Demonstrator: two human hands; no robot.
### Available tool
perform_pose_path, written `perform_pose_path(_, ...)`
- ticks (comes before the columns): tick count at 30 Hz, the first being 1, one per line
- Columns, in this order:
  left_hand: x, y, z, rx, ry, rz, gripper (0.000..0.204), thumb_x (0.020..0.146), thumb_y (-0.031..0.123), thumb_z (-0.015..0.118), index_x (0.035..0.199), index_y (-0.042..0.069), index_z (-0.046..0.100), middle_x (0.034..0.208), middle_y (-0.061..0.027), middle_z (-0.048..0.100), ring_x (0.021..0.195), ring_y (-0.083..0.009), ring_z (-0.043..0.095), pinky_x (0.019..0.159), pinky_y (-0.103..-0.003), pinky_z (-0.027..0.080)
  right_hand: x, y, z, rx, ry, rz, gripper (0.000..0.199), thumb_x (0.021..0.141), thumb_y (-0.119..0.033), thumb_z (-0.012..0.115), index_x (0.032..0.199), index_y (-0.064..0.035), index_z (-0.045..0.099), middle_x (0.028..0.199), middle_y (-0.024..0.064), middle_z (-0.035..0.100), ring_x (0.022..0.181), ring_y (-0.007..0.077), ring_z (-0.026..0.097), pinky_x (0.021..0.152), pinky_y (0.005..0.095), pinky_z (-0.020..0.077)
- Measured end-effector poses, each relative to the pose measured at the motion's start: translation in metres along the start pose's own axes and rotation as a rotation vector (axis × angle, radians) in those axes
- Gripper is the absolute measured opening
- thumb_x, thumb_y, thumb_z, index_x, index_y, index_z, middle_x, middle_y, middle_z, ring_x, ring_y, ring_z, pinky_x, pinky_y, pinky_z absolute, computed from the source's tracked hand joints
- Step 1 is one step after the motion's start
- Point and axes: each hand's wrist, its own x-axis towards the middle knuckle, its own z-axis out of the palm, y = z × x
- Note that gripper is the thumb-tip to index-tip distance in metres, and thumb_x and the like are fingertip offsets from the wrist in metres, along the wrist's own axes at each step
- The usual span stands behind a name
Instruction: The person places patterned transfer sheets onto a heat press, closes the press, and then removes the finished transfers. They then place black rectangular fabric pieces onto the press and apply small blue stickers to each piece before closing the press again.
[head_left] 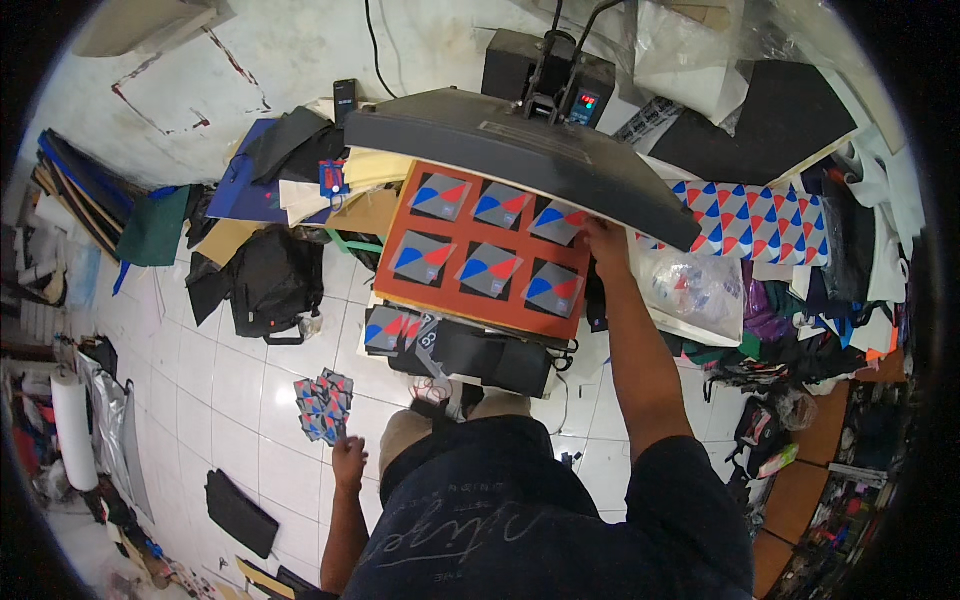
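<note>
A heat press has its black upper plate [500, 128] raised over an orange-red lower pad [418, 292]. Six black fabric squares lie on the pad in two rows, each topped with a grey, blue and red printed sheet [490, 268]. At the back right of the pad, my right hand [603, 243] reaches under the plate, its fingers closed at the edge of the corner printed sheet [556, 220]. Down at my left side is my left hand [349, 462], fingers curled and partly hidden. Just beyond it, a pile of similar printed pieces [322, 408] appears to lie on the floor.
A lit display [586, 101] sits behind the press. More printed squares [384, 328] and black cloth rest below the pad's front edge. To the right lies a patterned printed sheet [755, 222]; a black backpack [270, 280] and dark cloth [241, 513] are at left.
</note>
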Motion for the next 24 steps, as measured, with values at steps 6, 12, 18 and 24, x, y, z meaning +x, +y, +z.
perform_pose_path(6, -0.021, -0.045, -0.006, 0.027, -0.029, -0.277, 0.031, 0.082, 0.019, 0.067, 0.105, 0.0, 0.057, 0.085, -0.0103, 0.063, 0.061, -0.0164, 0.061, 0.048, -0.028, 0.046, 0.049, 0.069, 0.007, -0.536, -0.019, -0.267, 0.028, 0.087, -0.024, 0.064, 0.108, -0.0052, 0.061, 0.1, 0.0063, 0.063, 0.083, 0.0184, 0.059, 0.07, 0.0307, 0.0489)
perform_pose_path(12, -0.016, -0.043, -0.011, 0.047, -0.061, -0.289, 0.032, 0.083, 0.02, 0.065, 0.107, -0.001, 0.057, 0.086, -0.0108, 0.063, 0.063, -0.0167, 0.062, 0.049, -0.028, 0.047, 0.039, 0.056, 0.006, -0.843, 0.082, -0.346, 0.045, 0.09, -0.038, 0.054, 0.123, -0.0074, 0.056, 0.125, 0.0143, 0.057, 0.117, 0.0328, 0.051, 0.1, 0.0433, 0.0374)
perform_pose_path(18, 0.006, 0.0, 0.003, 0.027, -0.034, -0.139, 0.028, 0.085, 0.021, 0.063, 0.102, 0.0, 0.06, 0.08, -0.0078, 0.062, 0.063, -0.0154, 0.062, 0.049, -0.027, 0.046, 0.014, 0.022, -0.004, -1.018, 0.002, -0.492, 0.046, 0.087, -0.043, 0.057, 0.119, -0.0098, 0.06, 0.124, 0.0159, 0.057, 0.117, 0.0371, 0.05, 0.102, 0.0454, 0.0365)
perform_pose_path(24, 0.012, 0.018, 0.012, 0.035, -0.084, -0.113, 0.028, 0.085, 0.022, 0.063, 0.104, 0.002, 0.06, 0.082, -0.0065, 0.061, 0.064, -0.0152, 0.061, 0.052, -0.026, 0.047, -0.025, -0.043, 0.007, -0.956, -0.04, -0.463, 0.055, 0.079, -0.053, 0.064, 0.114, -0.0115, 0.063, 0.108, 0.0137, 0.065, 0.104, 0.0347, 0.06, 0.091, 0.0436, 0.0455)
